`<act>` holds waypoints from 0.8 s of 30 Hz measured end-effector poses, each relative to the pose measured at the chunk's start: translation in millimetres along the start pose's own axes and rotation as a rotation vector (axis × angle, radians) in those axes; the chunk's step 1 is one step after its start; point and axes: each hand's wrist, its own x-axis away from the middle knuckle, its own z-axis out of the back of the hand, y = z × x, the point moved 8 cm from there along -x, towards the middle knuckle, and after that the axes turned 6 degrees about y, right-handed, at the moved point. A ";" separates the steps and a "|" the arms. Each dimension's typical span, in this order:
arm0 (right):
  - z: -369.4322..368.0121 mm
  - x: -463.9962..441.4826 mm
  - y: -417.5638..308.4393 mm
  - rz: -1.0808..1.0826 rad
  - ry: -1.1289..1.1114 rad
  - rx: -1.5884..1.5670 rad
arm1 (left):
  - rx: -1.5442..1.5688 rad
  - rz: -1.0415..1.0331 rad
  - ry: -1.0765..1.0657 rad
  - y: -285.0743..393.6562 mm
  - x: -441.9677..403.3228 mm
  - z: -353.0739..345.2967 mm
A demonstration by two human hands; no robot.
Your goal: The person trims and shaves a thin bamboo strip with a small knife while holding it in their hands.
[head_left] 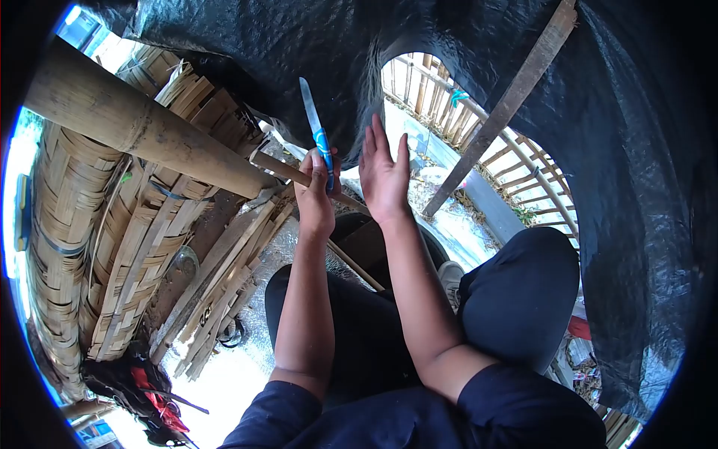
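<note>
My left hand (317, 179) is closed round a small knife (308, 105) with a blue and white handle, its blade pointing up and away from me. A light brown stick (278, 166) runs crosswise through the same hand, coming out on both sides. How the fingers share the knife and the stick is partly hidden. To the right, my right hand (384, 179) is raised and open, fingers stretched upward, with nothing in it. It is apart from the knife and close to the stick's right-hand part.
A thick bamboo pole (142, 123) slants in from the left, above woven bamboo panels (67, 224). Stacked wooden strips (217, 292) lie beside my leg. Black plastic sheeting (628, 187) hangs ahead and right, crossed by a wooden slat (505, 108). A bamboo fence (516, 161) stands beyond.
</note>
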 end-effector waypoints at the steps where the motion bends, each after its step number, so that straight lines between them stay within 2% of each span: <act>1: 11.1 -3.3 8.3 0.059 0.084 0.285 | 0.031 -0.009 0.027 0.9 -0.3 2.2; 3: 12.8 -2.0 24.0 0.132 0.056 0.495 | 0.048 -0.013 0.068 2.6 2.0 5.1; 4: 16.7 -2.0 35.4 0.133 0.055 0.496 | 0.064 -0.016 0.109 3.6 2.8 8.2; 7: 30.1 -5.9 70.1 0.181 0.066 0.879 | 0.037 -0.015 0.096 1.1 2.5 10.6; 9: 26.8 -4.7 73.7 0.307 0.062 1.078 | 0.044 -0.009 0.117 -0.3 0.4 16.2; 13: 20.4 -0.8 77.0 0.417 0.036 1.155 | 0.109 0.035 0.168 -0.9 -0.6 26.6; 18: 12.6 10.8 76.9 0.671 -0.009 1.339 | 0.114 0.008 0.145 -7.6 -9.7 42.5; 24: 16.7 15.4 82.5 0.706 -0.022 1.388 | 0.221 0.052 0.241 -0.2 -7.0 45.3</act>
